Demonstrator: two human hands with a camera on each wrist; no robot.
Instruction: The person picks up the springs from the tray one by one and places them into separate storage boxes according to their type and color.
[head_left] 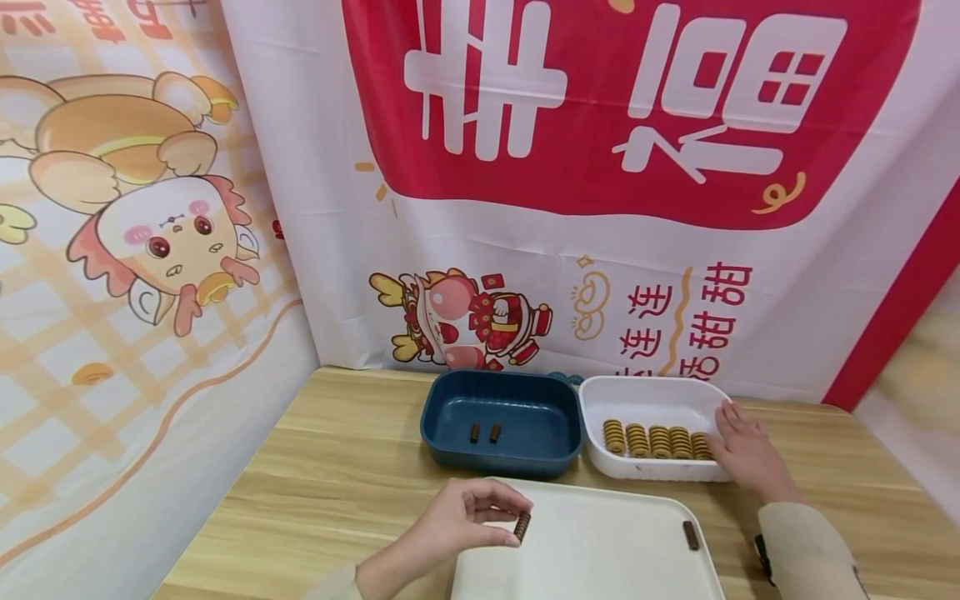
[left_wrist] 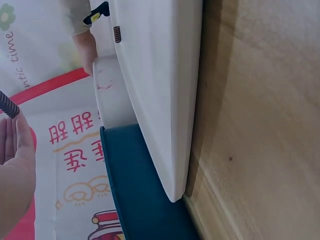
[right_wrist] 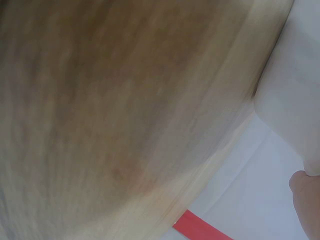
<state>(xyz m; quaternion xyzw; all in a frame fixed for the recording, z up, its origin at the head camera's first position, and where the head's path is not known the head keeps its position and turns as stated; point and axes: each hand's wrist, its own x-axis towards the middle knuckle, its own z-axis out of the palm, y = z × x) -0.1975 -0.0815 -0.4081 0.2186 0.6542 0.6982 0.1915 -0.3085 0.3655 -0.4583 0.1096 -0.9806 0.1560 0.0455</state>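
Note:
My left hand (head_left: 468, 517) pinches a small dark brown ridged stick (head_left: 522, 527) between thumb and fingers, above the left part of a cream tray (head_left: 592, 550). In the left wrist view, the same stick (left_wrist: 8, 105) juts out from the fingertips. My right hand (head_left: 750, 454) rests at the right end of a white box (head_left: 652, 471), its fingers lying straight over the rim. Inside that box stand several stacks of round yellow-brown biscuits (head_left: 660, 442); the hand partly covers the rightmost stack. Another dark brown stick (head_left: 691, 536) lies by the tray's right edge.
Left of the white box, against it, stands a dark blue box (head_left: 498, 462) with two short brown sticks (head_left: 484, 433) on its floor. Both boxes are behind the tray on a wooden table (head_left: 322, 483). A printed cloth (head_left: 315, 208) hangs at the table's back edge.

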